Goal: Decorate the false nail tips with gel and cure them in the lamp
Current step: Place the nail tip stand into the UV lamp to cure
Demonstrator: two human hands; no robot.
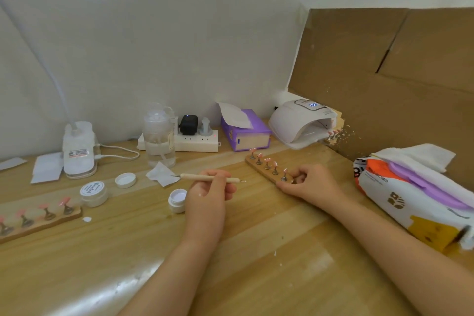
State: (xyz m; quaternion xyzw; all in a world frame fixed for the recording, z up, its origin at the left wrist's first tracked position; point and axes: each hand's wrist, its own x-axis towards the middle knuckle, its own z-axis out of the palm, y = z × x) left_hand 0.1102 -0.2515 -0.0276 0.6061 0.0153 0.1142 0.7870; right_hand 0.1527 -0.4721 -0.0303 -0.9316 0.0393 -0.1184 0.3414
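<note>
My left hand (207, 196) grips a wooden dotting tool (209, 178) held level, its white-tipped end pointing right. Just left of that hand stands an open white gel jar (177, 200). My right hand (311, 183) holds the near end of a wooden strip (265, 170) that carries several pink nail tips on metal stands. The white curing lamp (301, 122) sits at the back right, and another strip of tips (332, 136) pokes out of its opening. A third strip with pink tips (38, 219) lies at the far left.
A closed jar (93, 192) and a loose lid (125, 179) lie left of the tool, beside a clear bottle (159, 136), a power strip (195, 141), a desk lamp base (78, 151), a purple tissue box (243, 131) and a wipes pack (413, 192). Cardboard (384, 79) walls the right side.
</note>
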